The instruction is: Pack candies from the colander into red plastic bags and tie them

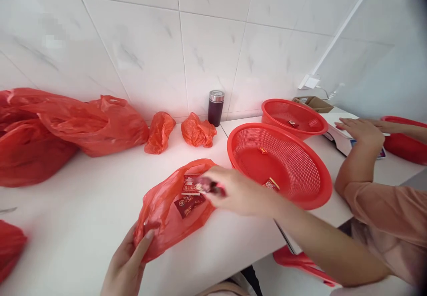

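Observation:
My left hand [128, 258] pinches the near left edge of a thin red plastic bag [155, 207], thumb on the outside. The bag lies on the white table with its mouth open. Inside show a red printed packet [190, 184] and a darker red packet [189, 204]. Over the bag's right side, my right hand [233, 190] is closed on small dark red wrapped packets [210, 186], blurred by motion. Just right of it stands a red perforated basket [320, 189] with a small orange packet [263, 151] and a red-and-gold packet [271, 184] in it.
A second red basket [313, 129] stands behind the first. Along the tiled wall are a dark tumbler [215, 109], crumpled red bags [199, 130] and larger red bags [96, 124] at left. At right, a co-worker's arms [358, 158] reach over the table near a cardboard box [315, 104].

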### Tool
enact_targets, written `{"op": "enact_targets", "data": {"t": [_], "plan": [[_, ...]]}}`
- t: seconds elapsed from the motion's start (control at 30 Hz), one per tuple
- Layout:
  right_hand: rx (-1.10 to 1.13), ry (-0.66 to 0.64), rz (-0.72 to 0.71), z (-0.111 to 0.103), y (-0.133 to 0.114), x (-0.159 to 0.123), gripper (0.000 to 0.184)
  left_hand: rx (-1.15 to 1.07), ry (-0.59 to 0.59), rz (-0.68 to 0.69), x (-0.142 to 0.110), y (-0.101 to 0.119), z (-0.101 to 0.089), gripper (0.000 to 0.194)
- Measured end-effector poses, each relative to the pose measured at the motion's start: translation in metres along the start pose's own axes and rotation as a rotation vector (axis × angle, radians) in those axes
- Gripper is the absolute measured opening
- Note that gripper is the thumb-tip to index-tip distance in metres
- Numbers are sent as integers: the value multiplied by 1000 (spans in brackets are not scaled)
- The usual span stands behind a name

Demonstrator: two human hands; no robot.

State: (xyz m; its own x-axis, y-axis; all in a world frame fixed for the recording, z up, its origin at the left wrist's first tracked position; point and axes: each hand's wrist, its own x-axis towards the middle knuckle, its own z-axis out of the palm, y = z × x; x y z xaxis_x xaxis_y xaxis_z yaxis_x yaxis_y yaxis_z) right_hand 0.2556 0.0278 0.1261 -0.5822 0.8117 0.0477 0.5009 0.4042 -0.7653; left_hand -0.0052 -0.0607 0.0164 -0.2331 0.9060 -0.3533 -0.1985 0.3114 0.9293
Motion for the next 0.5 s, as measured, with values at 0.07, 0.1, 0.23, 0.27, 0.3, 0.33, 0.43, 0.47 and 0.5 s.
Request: {"op": "enact_targets", "data": {"t": [0.07, 0.1, 0.23, 0.27, 0.3, 0.33, 0.43, 0.47, 0.5], "plan": [[-178, 22, -58, 30, 2, 15, 31, -104, 27, 11, 4, 6, 6, 52], [-241, 32, -62, 41, 6, 24, 39, -144, 46, 30, 5, 10, 9, 51], [-301, 93, -7, 49, 28, 47, 52, -221, 82, 76, 8, 27, 15, 45], [-285, 102, -1, 47, 32, 47, 51, -242, 91, 81, 8, 28, 15, 43], [-264, 104, 3, 45, 34, 46, 49, -268, 105, 82, 9, 29, 13, 39], [-243, 94, 2, 43, 35, 43, 46, -295, 125, 79, 11, 28, 12, 36], [-170, 60, 2, 32, 32, 28, 38, -367, 182, 57, 15, 23, 6, 29], [-141, 75, 5, 25, 31, 23, 35, -385, 192, 52, 16, 21, 5, 29], [-124, 104, 18, 14, 32, 17, 32, -398, 195, 50, 17, 20, 3, 28]]}}
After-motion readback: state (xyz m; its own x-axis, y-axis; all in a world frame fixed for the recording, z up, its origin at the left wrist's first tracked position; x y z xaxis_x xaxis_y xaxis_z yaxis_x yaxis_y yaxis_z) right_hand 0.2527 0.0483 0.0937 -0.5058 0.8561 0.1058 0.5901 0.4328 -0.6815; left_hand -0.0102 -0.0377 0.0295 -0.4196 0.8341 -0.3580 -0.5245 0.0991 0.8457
